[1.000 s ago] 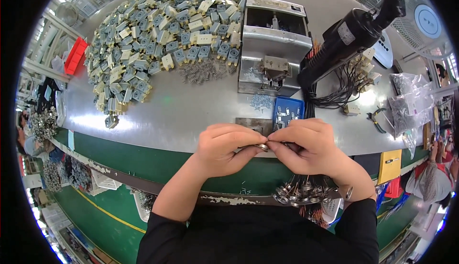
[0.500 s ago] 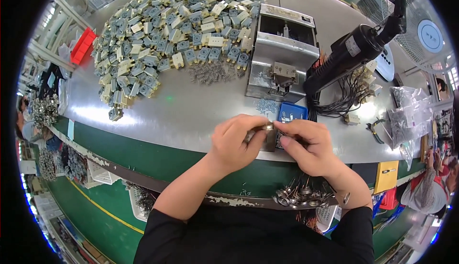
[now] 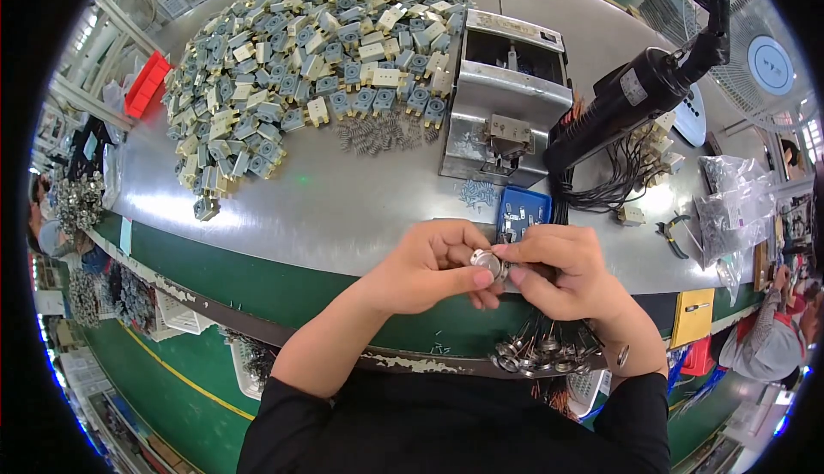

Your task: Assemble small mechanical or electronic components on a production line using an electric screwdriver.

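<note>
Silver round metal part [image 3: 487, 262], newly turned from edge-on, presents its face for handling, gripped by the left hand [image 3: 429, 268], the right hand [image 3: 560, 273] curled alongside, hold unclear.

A small, round, silvery metal part [image 3: 487, 261] sits in the grip of the left hand [image 3: 427, 266], shallow and disc-like with a shiny rim. Its round face is tilted up, toward the head. The left thumb lies over its lower edge; the fingertips of the right hand [image 3: 562, 271] meet its right edge. Finer detail is too small to tell.
</note>
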`<state>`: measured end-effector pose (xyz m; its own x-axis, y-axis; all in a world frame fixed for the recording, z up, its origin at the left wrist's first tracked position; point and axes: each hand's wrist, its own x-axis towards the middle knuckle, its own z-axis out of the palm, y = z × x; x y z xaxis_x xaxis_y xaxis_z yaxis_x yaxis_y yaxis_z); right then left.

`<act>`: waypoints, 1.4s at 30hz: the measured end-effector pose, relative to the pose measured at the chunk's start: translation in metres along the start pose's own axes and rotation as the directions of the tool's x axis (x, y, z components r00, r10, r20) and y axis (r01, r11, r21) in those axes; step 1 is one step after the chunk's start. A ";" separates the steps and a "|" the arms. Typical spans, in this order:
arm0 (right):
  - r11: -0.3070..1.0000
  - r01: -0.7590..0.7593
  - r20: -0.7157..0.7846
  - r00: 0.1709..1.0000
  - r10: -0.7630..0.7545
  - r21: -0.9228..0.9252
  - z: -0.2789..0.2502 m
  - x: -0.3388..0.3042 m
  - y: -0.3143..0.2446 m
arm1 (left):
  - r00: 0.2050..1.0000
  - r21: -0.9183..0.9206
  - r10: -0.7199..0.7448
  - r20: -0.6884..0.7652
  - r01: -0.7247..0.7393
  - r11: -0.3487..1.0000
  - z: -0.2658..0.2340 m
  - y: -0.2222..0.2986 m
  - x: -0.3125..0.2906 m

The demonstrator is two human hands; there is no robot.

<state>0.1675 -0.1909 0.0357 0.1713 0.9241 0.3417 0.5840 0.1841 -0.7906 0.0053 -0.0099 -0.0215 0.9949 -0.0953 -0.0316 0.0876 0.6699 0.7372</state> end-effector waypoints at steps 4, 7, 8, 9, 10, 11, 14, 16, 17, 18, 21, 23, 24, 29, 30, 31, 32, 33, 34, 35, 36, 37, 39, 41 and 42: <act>0.998 -0.054 -0.019 0.998 0.054 -0.015 0.007 0.001 -0.001 | 0.937 0.574 0.307 -0.169 -0.159 0.803 0.018 0.002 -0.001; 0.999 -0.042 -0.050 0.998 0.044 0.031 0.010 0.001 0.004 | 0.857 0.716 0.484 -0.179 -0.224 0.661 0.021 -0.006 0.004; 0.999 -0.034 -0.051 0.998 0.036 0.032 0.008 0.000 0.005 | 0.855 0.716 0.487 -0.180 -0.226 0.661 0.020 -0.007 0.004; 0.999 -0.033 -0.048 0.998 0.034 0.030 0.004 0.000 0.006 | 0.889 0.620 0.420 -0.183 -0.227 0.751 0.017 -0.008 0.003; 0.999 -0.036 0.009 0.999 0.036 0.015 -0.001 0.000 0.007 | 0.920 0.516 0.352 -0.174 -0.219 0.828 0.015 -0.008 0.004; 0.999 -0.037 0.065 0.997 0.036 0.001 -0.004 0.000 0.007 | 0.918 0.518 0.355 -0.174 -0.221 0.826 0.013 -0.009 0.003; 0.996 -0.090 0.073 0.993 0.088 0.027 -0.003 -0.001 0.002 | 0.951 0.258 0.278 -0.133 -0.238 0.936 0.009 -0.011 0.003; 0.995 -0.093 0.046 0.995 0.091 0.045 0.000 -0.004 0.004 | 0.959 0.146 0.249 -0.135 -0.229 0.962 0.009 -0.014 0.004; 0.992 -0.107 0.019 0.994 0.106 0.063 0.003 -0.006 0.007 | 0.955 0.162 0.260 -0.145 -0.236 0.958 0.009 -0.015 0.006; 0.994 -0.082 0.031 0.996 0.080 0.078 0.003 -0.003 0.001 | 0.952 0.217 0.261 -0.157 -0.225 0.950 0.010 -0.014 0.005; 0.911 -0.412 0.116 0.904 0.411 -0.017 -0.008 -0.003 -0.009 | 0.930 0.729 0.356 -0.092 -0.180 0.660 0.014 0.031 -0.011; 0.913 -0.333 0.161 0.913 0.374 -0.235 -0.020 -0.010 0.006 | 0.880 0.993 0.468 -0.085 0.035 0.113 -0.002 0.059 -0.024; 0.862 -0.240 0.203 0.911 0.358 -0.446 -0.024 -0.011 0.011 | 0.784 0.986 0.609 -0.119 0.166 -0.021 -0.019 0.068 -0.034; 0.818 -0.175 0.239 0.904 0.354 -0.548 -0.019 -0.011 0.014 | 0.519 0.587 0.806 -0.284 0.759 -0.281 -0.102 0.093 -0.104; 0.798 -0.168 0.252 0.894 0.371 -0.579 -0.017 -0.011 0.013 | 0.495 0.507 0.816 -0.299 0.807 -0.304 -0.110 0.091 -0.114; 0.801 -0.166 0.254 0.895 0.368 -0.576 -0.016 -0.010 0.015 | 0.494 0.503 0.816 -0.299 0.809 -0.305 -0.116 0.086 -0.122; 0.806 -0.150 0.291 0.882 0.371 -0.573 -0.017 -0.011 0.020 | 0.511 0.570 0.808 -0.294 0.772 -0.281 -0.118 0.081 -0.125; 0.811 -0.135 0.328 0.867 0.375 -0.569 -0.016 -0.012 0.023 | 0.528 0.634 0.799 -0.288 0.730 -0.254 -0.120 0.077 -0.129; 0.810 -0.141 0.326 0.866 0.380 -0.569 -0.015 -0.013 0.025 | 0.532 0.637 0.796 -0.290 0.728 -0.255 -0.120 0.075 -0.134; 0.817 -0.141 0.330 0.866 0.375 -0.559 -0.014 -0.014 0.027 | 0.554 0.688 0.800 -0.231 0.675 -0.268 -0.118 0.074 -0.139; 0.824 -0.141 0.334 0.867 0.371 -0.549 -0.015 -0.014 0.027 | 0.570 0.734 0.803 -0.172 0.618 -0.282 -0.116 0.072 -0.141; 0.822 -0.145 0.335 0.864 0.376 -0.550 -0.015 -0.015 0.027 | 0.571 0.736 0.802 -0.175 0.617 -0.279 -0.115 0.069 -0.142; 0.825 -0.143 0.323 0.873 0.366 -0.547 -0.013 -0.014 0.027 | 0.566 0.841 0.810 -0.154 0.506 -0.193 -0.113 0.066 -0.146; 0.821 -0.141 0.306 0.882 0.358 -0.553 -0.013 -0.010 0.017 | 0.557 0.884 0.772 -0.306 0.467 0.013 -0.113 0.064 -0.146; 0.816 -0.141 0.283 0.893 0.349 -0.560 -0.013 -0.009 0.015 | 0.557 0.881 0.704 -0.441 0.419 0.220 -0.111 0.063 -0.145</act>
<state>0.1846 -0.2004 0.0277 0.1322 0.9846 -0.1145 0.8970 -0.1680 -0.4089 -0.1282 0.1283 -0.0452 0.6378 0.7427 0.2037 0.3925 -0.5411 0.7437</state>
